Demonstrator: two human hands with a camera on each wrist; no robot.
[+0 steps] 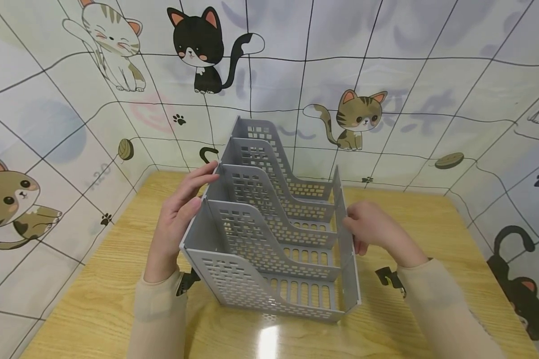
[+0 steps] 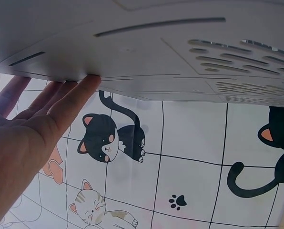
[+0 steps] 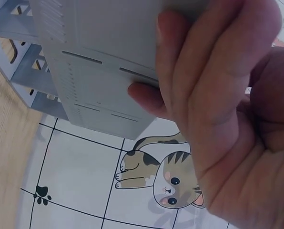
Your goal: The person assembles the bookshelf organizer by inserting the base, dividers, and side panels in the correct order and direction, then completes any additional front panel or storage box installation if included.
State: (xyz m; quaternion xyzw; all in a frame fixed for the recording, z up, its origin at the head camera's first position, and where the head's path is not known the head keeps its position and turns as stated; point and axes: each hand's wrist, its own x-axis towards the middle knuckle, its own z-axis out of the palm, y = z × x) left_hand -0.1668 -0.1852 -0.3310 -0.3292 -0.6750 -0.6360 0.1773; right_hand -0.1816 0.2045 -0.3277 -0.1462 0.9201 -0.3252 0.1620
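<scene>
A grey file organizer (image 1: pixel 251 259) with several slope-sided compartments stands on the wooden table between both hands. My left hand (image 1: pixel 177 214) touches the tall side of the organizer, its fingertips along the upper edge. In the left wrist view, extended fingers (image 2: pixel 80 98) meet the edge of that grey panel. On the other side, my right hand (image 1: pixel 368 227) is at the outer face of the low side panel (image 1: pixel 348 249). The right wrist view shows its fingers curled, with a fingertip (image 3: pixel 144 97) against the slotted panel (image 3: pixel 104 43); no finger reaches over the panel's top edge.
The light wooden table (image 1: pixel 117 279) extends around the organizer. Behind it and at both sides rise white sheets (image 1: pixel 274 89) with a grid and cartoon cats. Dark straps (image 1: pixel 388 276) show at the wrists.
</scene>
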